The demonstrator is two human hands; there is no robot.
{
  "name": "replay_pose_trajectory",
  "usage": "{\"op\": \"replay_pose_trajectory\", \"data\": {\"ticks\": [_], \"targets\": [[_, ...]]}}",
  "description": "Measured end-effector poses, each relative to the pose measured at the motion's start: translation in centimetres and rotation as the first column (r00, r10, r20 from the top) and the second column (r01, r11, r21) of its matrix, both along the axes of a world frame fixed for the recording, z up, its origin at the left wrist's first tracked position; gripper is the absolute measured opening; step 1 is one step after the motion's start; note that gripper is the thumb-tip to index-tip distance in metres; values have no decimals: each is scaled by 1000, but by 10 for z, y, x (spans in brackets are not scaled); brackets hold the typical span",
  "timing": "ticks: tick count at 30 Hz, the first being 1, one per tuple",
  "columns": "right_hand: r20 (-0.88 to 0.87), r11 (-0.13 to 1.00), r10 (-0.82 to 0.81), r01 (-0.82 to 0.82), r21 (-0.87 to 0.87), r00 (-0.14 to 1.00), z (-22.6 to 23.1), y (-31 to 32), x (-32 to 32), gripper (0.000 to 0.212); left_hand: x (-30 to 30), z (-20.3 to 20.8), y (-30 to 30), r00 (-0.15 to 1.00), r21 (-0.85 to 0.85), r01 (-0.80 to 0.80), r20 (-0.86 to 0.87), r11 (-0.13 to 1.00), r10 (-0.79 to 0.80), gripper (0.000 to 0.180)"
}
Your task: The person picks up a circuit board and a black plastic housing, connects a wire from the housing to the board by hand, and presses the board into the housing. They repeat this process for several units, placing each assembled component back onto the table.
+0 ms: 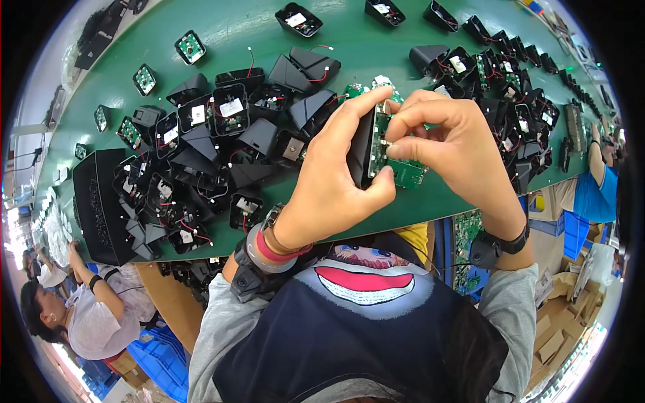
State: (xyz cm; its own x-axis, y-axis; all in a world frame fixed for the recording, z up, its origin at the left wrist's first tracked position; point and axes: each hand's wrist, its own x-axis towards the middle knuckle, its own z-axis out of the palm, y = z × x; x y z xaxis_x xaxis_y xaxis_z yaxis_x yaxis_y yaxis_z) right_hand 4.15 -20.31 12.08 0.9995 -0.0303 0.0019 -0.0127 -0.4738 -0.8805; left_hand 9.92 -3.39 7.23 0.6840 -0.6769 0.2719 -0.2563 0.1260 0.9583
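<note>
My left hand is wrapped round a black plastic housing, tilted on its side above the table, thumb at its lower end and fingers over its far end. A green circuit board sits in the housing's open face, turned to the right. There my right hand is closed, thumb and index fingertip pinched on a small white connector at the board. My fingers partly cover it, and any wire from it is hidden. Behind and below this hand lie loose green circuit boards on the table.
Black housings with red wires crowd the green table on the left; another heap lies right. Single housings line the far side. A black bin stands left. Co-workers sit left and right.
</note>
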Motion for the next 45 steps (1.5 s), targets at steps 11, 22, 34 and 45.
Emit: {"op": "replay_pose_trajectory", "data": {"ticks": [11, 22, 34, 45], "targets": [[4, 967, 23, -21, -255, 1000, 5, 2, -5, 13, 4, -1, -4, 961, 94, -26, 275, 995, -1, 68], [-123, 982, 15, -38, -183, 992, 12, -2, 11, 16, 3, -4, -6, 974, 112, -7, 225, 994, -18, 66], [-123, 837, -203, 238, 493, 971, -11, 2, -30, 39, 4, -9, -8, 941, -220, 216, -215, 951, -263, 80], [186, 844, -359, 233, 482, 915, -29, 29, -18, 21, 6, -12, -10, 952, -4, -40, 304, 999, 39, 73]]}}
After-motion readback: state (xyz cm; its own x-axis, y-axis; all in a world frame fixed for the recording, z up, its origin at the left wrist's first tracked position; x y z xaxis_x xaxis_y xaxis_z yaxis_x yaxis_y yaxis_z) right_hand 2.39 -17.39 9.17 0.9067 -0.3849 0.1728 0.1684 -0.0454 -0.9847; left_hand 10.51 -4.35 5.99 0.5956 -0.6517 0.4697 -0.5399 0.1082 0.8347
